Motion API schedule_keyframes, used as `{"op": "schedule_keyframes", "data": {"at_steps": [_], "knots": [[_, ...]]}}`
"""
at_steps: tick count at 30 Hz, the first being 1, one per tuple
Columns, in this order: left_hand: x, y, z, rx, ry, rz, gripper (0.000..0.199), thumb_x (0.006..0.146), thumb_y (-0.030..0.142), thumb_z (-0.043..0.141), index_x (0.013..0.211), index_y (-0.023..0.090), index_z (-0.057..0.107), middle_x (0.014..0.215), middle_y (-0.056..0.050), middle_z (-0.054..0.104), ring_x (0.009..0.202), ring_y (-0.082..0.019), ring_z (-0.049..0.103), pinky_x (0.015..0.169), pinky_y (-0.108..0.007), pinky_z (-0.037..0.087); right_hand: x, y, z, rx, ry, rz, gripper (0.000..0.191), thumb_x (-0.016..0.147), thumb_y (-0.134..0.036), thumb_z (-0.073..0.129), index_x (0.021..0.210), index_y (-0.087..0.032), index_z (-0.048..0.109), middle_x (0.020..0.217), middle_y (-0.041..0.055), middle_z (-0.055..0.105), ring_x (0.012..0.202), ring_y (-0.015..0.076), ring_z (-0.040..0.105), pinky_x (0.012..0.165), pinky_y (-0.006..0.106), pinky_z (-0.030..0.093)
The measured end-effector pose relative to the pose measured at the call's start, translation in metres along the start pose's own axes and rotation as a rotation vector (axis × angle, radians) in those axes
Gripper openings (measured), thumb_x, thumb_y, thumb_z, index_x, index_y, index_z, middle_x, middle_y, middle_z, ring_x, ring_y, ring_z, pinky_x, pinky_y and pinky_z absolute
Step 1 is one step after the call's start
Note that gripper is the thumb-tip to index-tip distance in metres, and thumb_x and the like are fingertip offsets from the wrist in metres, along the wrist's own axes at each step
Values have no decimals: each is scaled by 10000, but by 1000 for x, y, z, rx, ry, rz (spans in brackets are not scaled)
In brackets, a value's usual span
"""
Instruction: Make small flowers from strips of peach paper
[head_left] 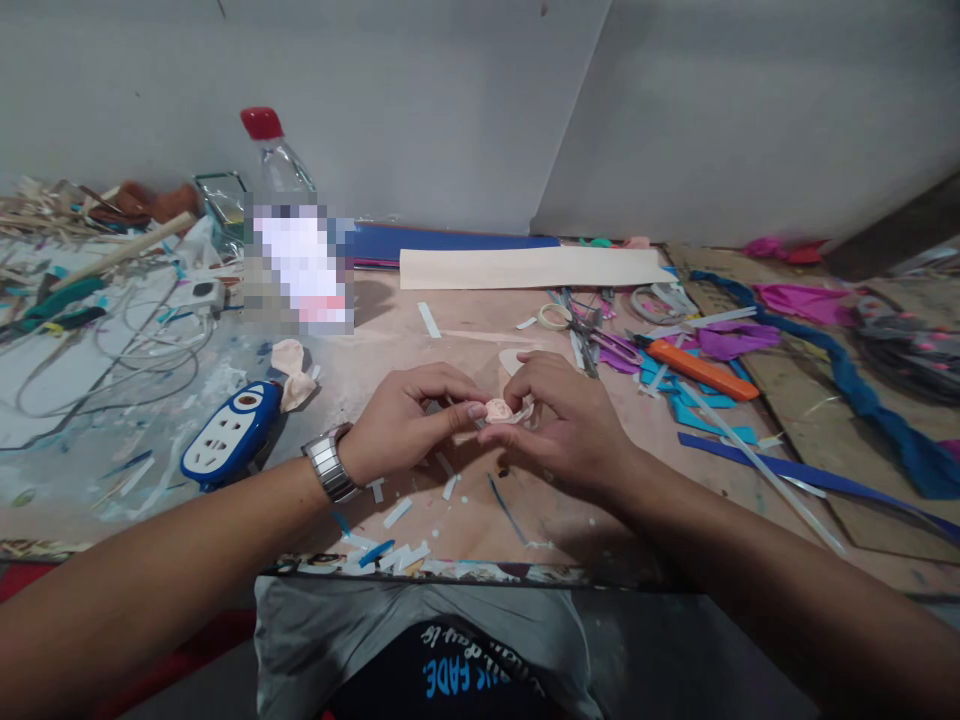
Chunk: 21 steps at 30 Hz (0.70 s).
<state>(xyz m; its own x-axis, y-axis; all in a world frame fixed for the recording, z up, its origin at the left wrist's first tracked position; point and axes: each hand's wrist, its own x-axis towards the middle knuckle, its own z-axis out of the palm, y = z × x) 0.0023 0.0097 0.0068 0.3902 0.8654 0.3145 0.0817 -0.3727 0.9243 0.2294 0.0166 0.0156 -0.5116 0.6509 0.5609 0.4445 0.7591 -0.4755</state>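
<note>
A small peach paper rosette (pixel 499 410), coiled with a pale loose edge, is pinched between my two hands above the table. My left hand (pixel 412 415), with a metal watch (pixel 330 465) on its wrist, grips it from the left with the thumb and fingers together. From the other side my right hand (pixel 562 420) closes its thumb and curled fingers on it. A pale rounded paper piece (pixel 514 362) shows just behind the right fingers. Two peach paper petals (pixel 294 375) lie left of my hands; fingers partly cover the rosette.
A blue-and-white power strip (pixel 234 432) is at left, near a lit, blurred screen (pixel 300 260) before a red-capped bottle (pixel 262 125). A cream paper strip (pixel 525 268) lies at the back. Scissors (pixel 592 330), an orange cutter (pixel 701 368) and coloured scraps crowd the right.
</note>
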Motion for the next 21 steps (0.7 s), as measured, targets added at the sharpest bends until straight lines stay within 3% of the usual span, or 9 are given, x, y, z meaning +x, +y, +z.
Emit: {"op": "schedule_keyframes", "data": {"at_steps": [15,21], "knots": [[-1,-7,2,10,-89,45,209,898,266,814,1105,245,834,983,-44,744,879,-137,688,805,-273,540,-1,1,3,4,-31,2,511,860,-666,776,744,-227,542,708,5,582,752,220,551,846,413,412],[-2,-6,3,52,-111,60,208,928,255,783,1129,208,813,991,-53,743,895,-144,683,826,-283,534,2,-3,2,-20,-57,31,549,877,-724,717,732,-223,546,719,15,607,754,218,554,814,397,378]]}}
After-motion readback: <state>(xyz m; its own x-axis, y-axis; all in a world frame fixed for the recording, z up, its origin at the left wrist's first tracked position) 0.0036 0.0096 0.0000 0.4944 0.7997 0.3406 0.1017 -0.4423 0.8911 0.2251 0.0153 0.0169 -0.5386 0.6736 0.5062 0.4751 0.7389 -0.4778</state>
